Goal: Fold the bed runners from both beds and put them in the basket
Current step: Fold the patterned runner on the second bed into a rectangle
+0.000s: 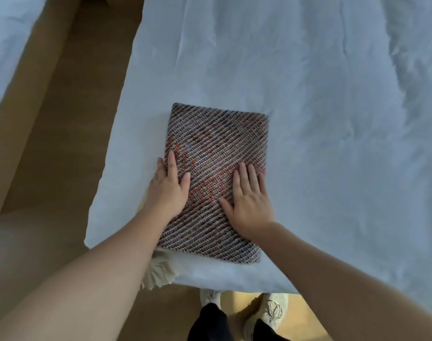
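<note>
**Both hands flat on the folded bed runner**

Our bare forearms reach in from the bottom corners, the left forearm (86, 279) and the right forearm (345, 274) converging over the near end of the bed (333, 94). Below that near edge we see our two pale shoes (269, 313) standing on the wooden floor (62, 119), with dark trouser legs above them.

On the bed's white cover, close to its near left corner, lies the bed runner (219, 143), folded into a thick rectangle of dark diagonal weave with a patch of orange pattern. A cream fringe (158, 271) sticks out from under its near left corner and hangs over the bed's edge.

Our left hand (167, 190) rests on the runner's left side, its fingers (171, 163) straight and lying along that edge, the thumb spread inward on the weave. Our right hand (249, 205) presses the runner's right half, its fingers (244, 173) straight and held together, the thumb spread toward the left hand. Neither hand grips anything; both palms lie flat on the cloth, with a strip of orange weave showing between them.

Off the bed's left side, across the strip of floor, the white corner of a second bed (5, 45) shows.
</note>
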A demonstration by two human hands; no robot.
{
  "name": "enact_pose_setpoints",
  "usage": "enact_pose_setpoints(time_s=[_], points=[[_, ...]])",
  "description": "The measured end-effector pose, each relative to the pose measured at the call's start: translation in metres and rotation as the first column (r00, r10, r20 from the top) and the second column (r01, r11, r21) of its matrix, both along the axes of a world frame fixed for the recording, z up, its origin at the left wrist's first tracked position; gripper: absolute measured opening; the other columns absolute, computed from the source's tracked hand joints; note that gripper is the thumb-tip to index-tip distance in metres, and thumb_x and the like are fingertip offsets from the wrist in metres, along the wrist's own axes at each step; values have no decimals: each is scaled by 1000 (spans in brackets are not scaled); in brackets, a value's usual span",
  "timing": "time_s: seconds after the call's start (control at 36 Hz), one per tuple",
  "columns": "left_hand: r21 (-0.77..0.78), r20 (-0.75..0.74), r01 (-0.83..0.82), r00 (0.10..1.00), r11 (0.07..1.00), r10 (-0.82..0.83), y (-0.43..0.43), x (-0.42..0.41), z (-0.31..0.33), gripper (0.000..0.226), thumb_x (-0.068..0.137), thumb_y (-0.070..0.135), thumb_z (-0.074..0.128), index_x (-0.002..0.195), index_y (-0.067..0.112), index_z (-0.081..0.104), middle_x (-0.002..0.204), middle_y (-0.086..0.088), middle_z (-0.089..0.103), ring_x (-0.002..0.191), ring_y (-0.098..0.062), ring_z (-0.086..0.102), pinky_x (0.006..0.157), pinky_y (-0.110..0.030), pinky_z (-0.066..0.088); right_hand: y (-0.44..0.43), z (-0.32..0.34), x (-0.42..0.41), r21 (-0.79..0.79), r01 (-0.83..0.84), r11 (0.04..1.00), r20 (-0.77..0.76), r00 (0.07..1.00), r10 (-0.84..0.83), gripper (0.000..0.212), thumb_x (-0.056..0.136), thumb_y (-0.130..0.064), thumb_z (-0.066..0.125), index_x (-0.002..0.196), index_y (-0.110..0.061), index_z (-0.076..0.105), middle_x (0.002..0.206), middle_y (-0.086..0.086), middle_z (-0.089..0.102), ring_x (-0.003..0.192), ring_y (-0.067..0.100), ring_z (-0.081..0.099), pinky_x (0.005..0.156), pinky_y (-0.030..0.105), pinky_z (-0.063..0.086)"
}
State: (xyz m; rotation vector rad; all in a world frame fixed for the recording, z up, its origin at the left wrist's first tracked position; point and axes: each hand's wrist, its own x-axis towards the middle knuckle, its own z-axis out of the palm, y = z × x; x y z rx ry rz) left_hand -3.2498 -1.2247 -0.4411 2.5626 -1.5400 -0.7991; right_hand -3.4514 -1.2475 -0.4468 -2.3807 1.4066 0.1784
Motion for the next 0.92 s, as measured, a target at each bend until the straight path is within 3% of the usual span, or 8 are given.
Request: enact_pose_setpoints(time_s=[0.14,0.25,0.39,0.47,0.56,0.61,0.78,0.92], points=[[-37,-55,-10,998,999,8,-9,5,-5,73,95,57,20,149,25,-17,160,-11,1,145,-30,13,117,-46,17,58,-14,-18,10,32,999,5,999,-32,78,97,-58,20,150,-1,18,159,15,7,147,32,4,116,45,5],[-104,-138,-40,990,994,26,-16,14,-4,77,96,54,30,150,22,-14,159,-9,11,142,-30,20,116,-44,20,78,-21,-26,4,18,1000,-32,999,-18,81,97,-63,20,150,-2,17,159,17,10,148,32,7,116,47,10],[-133,-407,-283,890,950,208,-21,27,1,78,86,53,57,144,15,22,139,-3,43,126,-23,45,103,-37,38,73,-14,-23,33,127,991,66,989,-129,83,95,-66,18,152,-6,8,160,13,2,148,23,-5,119,38,-1],[29,-504,-366,798,930,330,-29,42,1,85,77,64,63,137,11,37,126,-1,53,113,-23,55,97,-36,43,35,5,-7,183,421,889,275,846,-457,82,94,-58,38,154,-16,2,162,5,0,147,21,5,120,35,9],[132,-634,-326,698,936,332,-30,53,0,83,66,71,68,127,16,54,119,0,64,103,-20,62,97,-40,49,-8,25,9,420,647,637,340,538,-771,73,92,-47,54,150,-23,16,150,2,36,131,22,43,105,39,39],[133,-666,-299,679,945,308,-28,53,1,73,68,65,70,122,17,58,116,0,66,101,-19,64,96,-41,49,-28,28,11,515,663,543,322,437,-840,63,87,-44,64,139,-22,35,127,-3,56,107,19,58,90,34,47],[-46,-577,-243,798,969,173,-25,42,20,48,89,45,59,122,13,46,110,2,56,99,-17,55,87,-31,44,-40,38,1,739,555,382,240,313,-919,47,77,-35,79,115,-19,56,100,-3,67,82,11,66,63,24,50],[-120,-554,-159,830,980,67,-30,24,60,42,93,39,55,123,11,44,108,2,54,97,-17,53,84,-30,41,-37,73,-1,692,555,462,289,374,-881,40,79,-28,76,112,-20,54,101,0,66,86,15,67,76,33,55]])
